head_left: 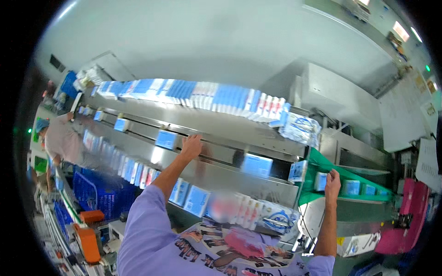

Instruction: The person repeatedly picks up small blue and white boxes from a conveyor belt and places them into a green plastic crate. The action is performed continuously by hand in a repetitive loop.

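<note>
My left hand (192,146) is over the metal conveyor channel, its fingers loosely extended and holding nothing that I can see. Just left of it a blue-and-white box (166,139) sits in the channel; whether they touch is unclear. My right hand (332,183) is above the green belt (311,195), fingers loosely bent, beside a small blue-and-white box (320,181). No grip on that box shows. Between my hands, a blurred blue-and-white box (257,165) lies in the channel, and another box (298,171) sits at the belt's start.
Blue and white packs (184,92) stand in a long row along the far ledge, and more packs (197,200) line the near ledge. Clear bags (300,128) with blue markings lie at the far row's right end. A person (64,138) stands at far left by blue crates (99,188).
</note>
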`<state>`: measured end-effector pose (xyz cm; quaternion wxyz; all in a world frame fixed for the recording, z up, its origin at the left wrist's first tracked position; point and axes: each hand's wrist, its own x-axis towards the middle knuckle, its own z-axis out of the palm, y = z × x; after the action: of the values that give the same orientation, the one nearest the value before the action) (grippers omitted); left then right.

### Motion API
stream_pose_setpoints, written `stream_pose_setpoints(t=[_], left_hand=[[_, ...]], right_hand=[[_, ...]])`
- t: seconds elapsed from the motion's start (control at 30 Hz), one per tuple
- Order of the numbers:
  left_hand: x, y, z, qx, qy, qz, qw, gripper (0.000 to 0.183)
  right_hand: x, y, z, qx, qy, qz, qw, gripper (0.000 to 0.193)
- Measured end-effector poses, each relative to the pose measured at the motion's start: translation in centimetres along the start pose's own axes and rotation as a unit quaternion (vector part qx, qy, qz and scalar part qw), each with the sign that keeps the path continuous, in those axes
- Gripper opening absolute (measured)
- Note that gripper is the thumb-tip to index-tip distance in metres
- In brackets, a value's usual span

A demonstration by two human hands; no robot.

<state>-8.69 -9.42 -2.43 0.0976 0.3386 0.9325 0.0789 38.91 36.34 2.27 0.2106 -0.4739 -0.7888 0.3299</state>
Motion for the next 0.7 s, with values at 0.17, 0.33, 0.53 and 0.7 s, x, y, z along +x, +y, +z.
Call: stream_pose_setpoints(t=[0.17, 0.33, 0.53, 0.7], left_hand=[[-0.6, -10.6, 0.7, 0.121, -0.031, 0.008, 0.992, 0.034], [-0.4, -4.9, 1.7, 0.070, -0.078, 0.049, 0.993, 0.032], [-1.4, 1.8, 1.0, 0.093, -0.072, 0.120, 0.986, 0.030], [-2.1, 7.5, 1.0, 0.037, -0.035, 0.118, 0.992, 0.028]], right_hand=[[-0.1, -0.7, 3.1, 0.000, -0.074, -0.013, 0.997, 0.036], [0.7, 0.1, 4.3, -0.018, -0.090, 0.018, 0.996, 0.042], [1.5, 2.0, 4.6, -0.075, -0.076, 0.078, 0.991, 0.053], [1.5, 1.7, 3.3, -0.096, -0.054, 0.092, 0.990, 0.060]])
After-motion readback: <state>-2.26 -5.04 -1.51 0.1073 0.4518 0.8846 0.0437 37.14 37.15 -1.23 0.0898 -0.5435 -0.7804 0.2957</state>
